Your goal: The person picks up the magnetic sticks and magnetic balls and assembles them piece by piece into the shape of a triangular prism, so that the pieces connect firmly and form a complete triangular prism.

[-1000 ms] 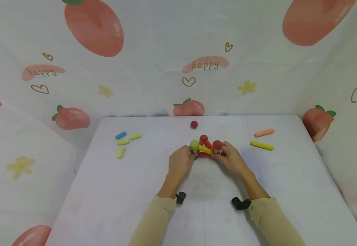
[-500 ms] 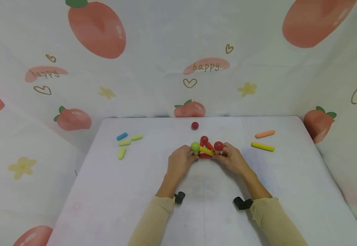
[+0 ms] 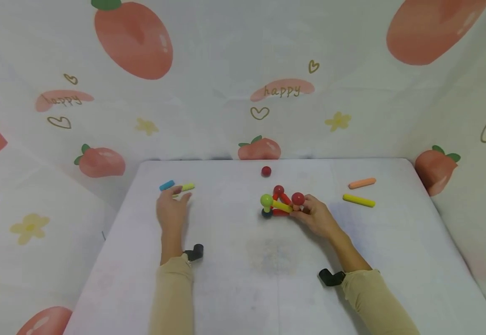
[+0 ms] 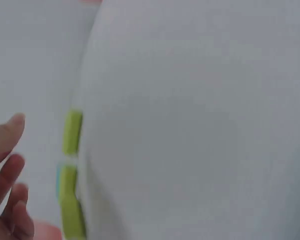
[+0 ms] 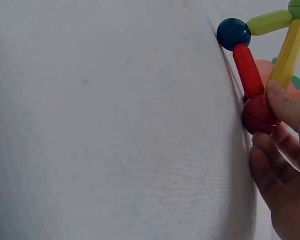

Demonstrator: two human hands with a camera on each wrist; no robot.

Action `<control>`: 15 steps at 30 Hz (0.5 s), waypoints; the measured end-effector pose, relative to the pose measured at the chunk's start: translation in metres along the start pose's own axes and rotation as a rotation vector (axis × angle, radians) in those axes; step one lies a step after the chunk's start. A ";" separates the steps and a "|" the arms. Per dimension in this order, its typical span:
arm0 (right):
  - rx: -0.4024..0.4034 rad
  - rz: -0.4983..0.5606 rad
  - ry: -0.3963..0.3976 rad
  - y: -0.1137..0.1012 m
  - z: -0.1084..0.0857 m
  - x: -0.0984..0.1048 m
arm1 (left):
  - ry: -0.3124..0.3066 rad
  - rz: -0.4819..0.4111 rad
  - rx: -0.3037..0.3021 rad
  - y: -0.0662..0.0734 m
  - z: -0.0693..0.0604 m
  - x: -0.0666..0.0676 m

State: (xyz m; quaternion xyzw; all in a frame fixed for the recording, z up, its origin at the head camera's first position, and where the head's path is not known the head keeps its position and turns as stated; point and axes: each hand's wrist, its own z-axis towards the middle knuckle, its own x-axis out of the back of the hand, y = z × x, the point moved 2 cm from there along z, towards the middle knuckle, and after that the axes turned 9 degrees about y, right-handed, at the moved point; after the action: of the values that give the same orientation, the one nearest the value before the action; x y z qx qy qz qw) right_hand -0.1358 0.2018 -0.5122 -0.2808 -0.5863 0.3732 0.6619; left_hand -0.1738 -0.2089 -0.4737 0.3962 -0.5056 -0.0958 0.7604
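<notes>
So the backdrop cloth (image 3: 209,111) with peaches and "happy" all over it is hanging right behind the white table (image 3: 234,284), and the table's back edge is running straight across below it. The ball-and-stick build (image 3: 282,204) is sitting a bit right of the middle, nearer that back edge than the person. The right hand (image 3: 320,217) is gripping it at its right corner, thumb and fingers pinching around the red-ball end, with the yellow bar (image 5: 288,52) slanting up from there to the green ball (image 3: 266,200). A dark blue ball (image 5: 233,34) is marking the left lower corner. The left hand (image 3: 171,211) is hovering way over by the left side, thumb and fingers spread apart and holding nothing, just beside the short lime sticks (image 4: 72,132) and partly covering them in the head view. A blue stick (image 3: 167,185) is lying close to its fingertips. Between that hand and the build there's a wide stretch of white surface running, and more is spreading toward the person between the two sleeves. A loose red ball (image 3: 266,171) is resting near the back edge, while an orange stick (image 3: 362,183) and a loose yellow stick (image 3: 359,200) are lying over toward the right edge, well inside it.
</notes>
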 end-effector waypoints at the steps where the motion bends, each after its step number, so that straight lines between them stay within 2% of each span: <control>1: 0.000 -0.007 -0.001 0.000 0.000 0.000 | 0.033 0.002 0.048 -0.011 0.005 0.005; 4: -0.014 -0.007 -0.006 0.000 0.000 0.000 | 0.060 0.017 0.189 -0.037 0.012 0.017; 6: -0.030 0.005 -0.013 -0.001 0.000 0.000 | 0.038 0.030 0.265 -0.049 0.013 0.021; 7: -0.036 0.010 -0.017 -0.001 0.000 0.000 | 0.028 0.034 0.284 -0.054 0.013 0.022; 9: -0.048 0.021 -0.026 -0.001 -0.001 -0.001 | 0.012 0.058 0.292 -0.060 0.012 0.023; 12: -0.053 0.029 -0.026 -0.002 -0.001 -0.001 | -0.007 0.111 0.249 -0.062 0.010 0.022; 15: -0.055 0.031 -0.023 -0.002 0.000 -0.002 | -0.026 0.157 0.187 -0.057 0.008 0.022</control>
State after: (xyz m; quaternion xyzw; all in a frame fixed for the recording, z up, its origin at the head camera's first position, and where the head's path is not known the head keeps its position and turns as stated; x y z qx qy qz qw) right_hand -0.1352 0.1992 -0.5115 -0.3037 -0.5997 0.3702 0.6411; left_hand -0.1553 -0.2627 -0.4971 0.4232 -0.5518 0.0063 0.7186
